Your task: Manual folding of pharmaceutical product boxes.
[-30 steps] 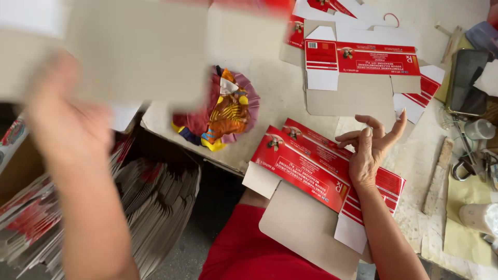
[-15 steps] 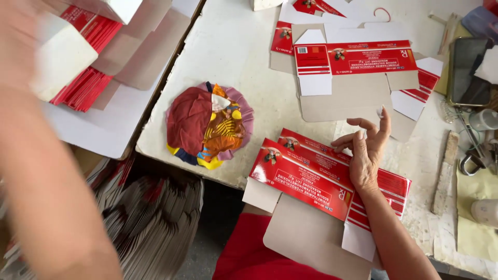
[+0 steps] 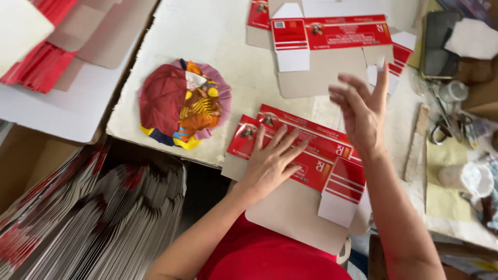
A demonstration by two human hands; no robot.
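Left hand: left hand lies flat, palm down and fingers spread, on the red printed face of the flat carton blank nearest the person — it presses, grips nothing.
Right hand: right hand is raised just above the far end of the same blank, fingers open and slightly curled, empty; whether it touches the card cannot be told.
Carton blank: unfolded, red print on top with bare grey-brown flaps, lying slantwise on the near edge of the worktable, its lower flaps hanging over the edge toward the person's red garment.
Second blank: another flat carton of the same kind lies farther back on the table, well apart from the hands, with more red blanks partly under it.
Cloth pad: a round patchwork cloth pad — dark red, pink, orange and yellow — sits on the table to the left of the left hand, near but not touching the blank.
Stacks: a fanned stack of folded cartons stands below the table at lower left; another red-edged stack lies at upper left on a white board.
Right edge: scissors, a small jar and a crumpled white bag clutter the table's far right side.
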